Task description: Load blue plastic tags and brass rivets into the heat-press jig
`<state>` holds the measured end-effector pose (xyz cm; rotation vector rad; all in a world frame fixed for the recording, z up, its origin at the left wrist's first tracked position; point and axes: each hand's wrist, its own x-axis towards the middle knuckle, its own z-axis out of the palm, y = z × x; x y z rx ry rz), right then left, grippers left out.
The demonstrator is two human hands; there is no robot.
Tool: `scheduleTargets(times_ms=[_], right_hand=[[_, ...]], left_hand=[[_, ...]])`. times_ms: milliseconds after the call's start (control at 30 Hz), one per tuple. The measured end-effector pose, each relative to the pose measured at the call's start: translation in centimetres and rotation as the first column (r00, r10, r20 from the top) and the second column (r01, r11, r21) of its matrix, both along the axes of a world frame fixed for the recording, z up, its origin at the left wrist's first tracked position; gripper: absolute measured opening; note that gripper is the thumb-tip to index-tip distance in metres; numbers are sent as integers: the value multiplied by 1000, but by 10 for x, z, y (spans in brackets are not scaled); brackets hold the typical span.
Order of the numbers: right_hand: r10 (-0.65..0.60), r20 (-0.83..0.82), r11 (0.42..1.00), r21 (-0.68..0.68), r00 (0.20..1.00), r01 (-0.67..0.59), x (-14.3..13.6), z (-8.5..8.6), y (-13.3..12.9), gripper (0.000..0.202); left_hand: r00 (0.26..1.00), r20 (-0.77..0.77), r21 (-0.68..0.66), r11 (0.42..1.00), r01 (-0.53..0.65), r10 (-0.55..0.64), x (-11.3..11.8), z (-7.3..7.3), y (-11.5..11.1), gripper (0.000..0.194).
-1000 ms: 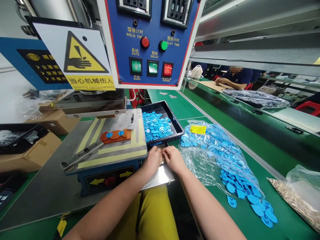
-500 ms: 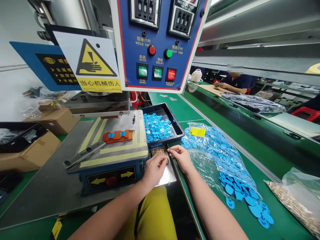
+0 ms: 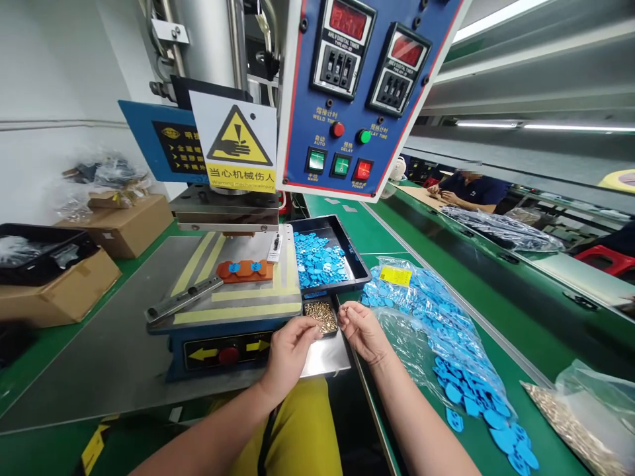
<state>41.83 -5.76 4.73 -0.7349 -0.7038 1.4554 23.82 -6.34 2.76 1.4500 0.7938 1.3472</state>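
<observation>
1. Pinching tiny brass pieces, the left hand (image 3: 289, 348) and right hand (image 3: 364, 328) hover at the small tray of brass pieces (image 3: 321, 316), just at 6 o'clock of the black tray (image 3: 360, 259).
2. A loose pinch could drop a piece off the steel plate (image 3: 325, 357).
3. Blue tags (image 3: 317, 256) fill the black tray; at 3 o'clock, a clear bag (image 3: 436, 317) spills more tags.
4. At 10 o'clock, the orange fixture (image 3: 245, 270) sits near the press head (image 3: 225, 208), a crush risk for fingers.

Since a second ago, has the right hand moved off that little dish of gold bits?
Yes. The right hand has drawn back right of the dish of gold bits, pinching one small piece.
</observation>
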Motion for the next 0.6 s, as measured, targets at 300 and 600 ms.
scheduleTargets(times_ms=[300,600], right_hand=[[-7,123,999,35,992,2,-20,20,-5,21],[-128,412,985,162,902,66,-55,33,7,22]], left_hand=[[993,-112,183,983,-24,45,-60,21,-12,9],[975,-108,205,964,-170,195,-116,33,-13,9]])
